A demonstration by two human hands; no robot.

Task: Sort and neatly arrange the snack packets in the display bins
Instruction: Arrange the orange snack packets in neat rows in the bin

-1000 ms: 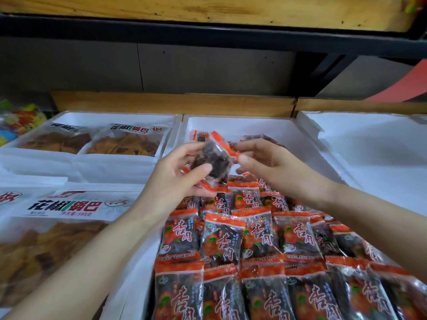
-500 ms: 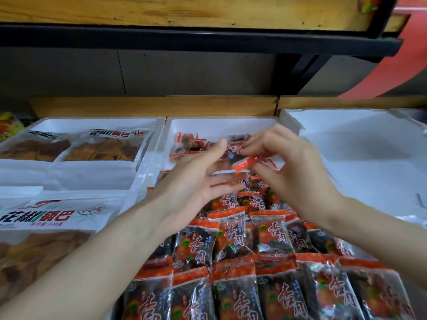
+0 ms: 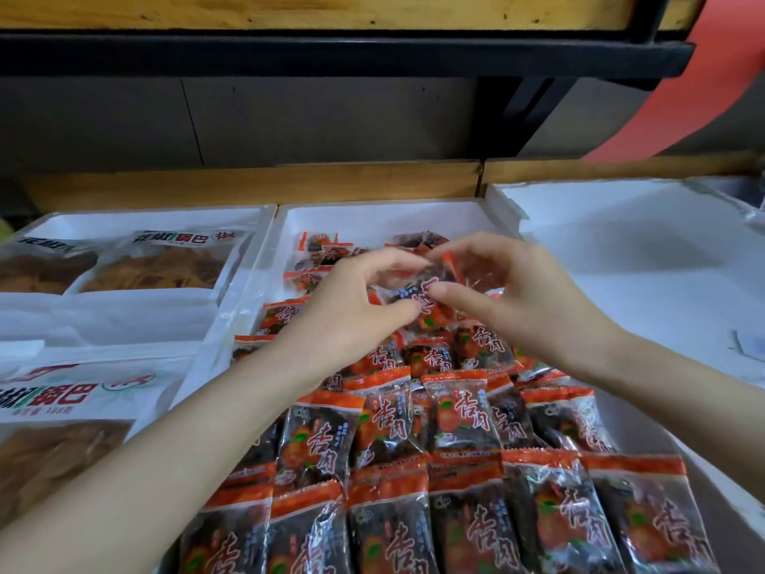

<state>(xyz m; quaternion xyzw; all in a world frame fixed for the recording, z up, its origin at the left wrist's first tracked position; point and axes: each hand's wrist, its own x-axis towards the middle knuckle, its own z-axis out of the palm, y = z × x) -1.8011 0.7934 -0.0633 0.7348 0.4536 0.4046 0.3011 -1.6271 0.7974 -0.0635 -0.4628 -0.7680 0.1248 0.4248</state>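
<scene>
- Seen from head height, looking down: white foam display bins side by side beneath a black shelf rail (image 3: pixel 331 55).
- Left hand (image 3: pixel 347 312), fingers curled, thumb and fingertips pinching the left edge of a small apricot snack packet (image 3: pixel 416 290).
- Right hand (image 3: pixel 525 300), also curled, thumb and forefinger pinching the right side of that same packet, thumb lying across its front.
- Held between the two hands just above the middle foam bin (image 3: pixel 372 213), over the farther rows; clear wrapper with orange seals and dark fruit inside; slightly blurred, so exact tilt cannot be told.
- Beneath and nearer: rows of matching packets (image 3: pixel 467 412), overlapping like shingles, orange seals toward the back, red characters facing up, covering the near part of the middle bin.
- At the back of the same bin: loose packets (image 3: pixel 321 250) in a jumble, lying at mixed angles close to the rear wall.
- To the left: left foam bin (image 3: pixel 145 215) holding two large clear bags of rice crackers (image 3: pixel 165 263) side by side, white labels toward the back.
- Nearer on the left edge: a third large bag (image 3: pixel 45 401) of the same crackers, label up.
- To the right: right foam bin (image 3: pixel 621 225), its wall touching the middle bin's wall.
- Behind all bins: a wooden ledge (image 3: pixel 289 182); in the upper right corner, a curved red strip (image 3: pixel 703 76).
</scene>
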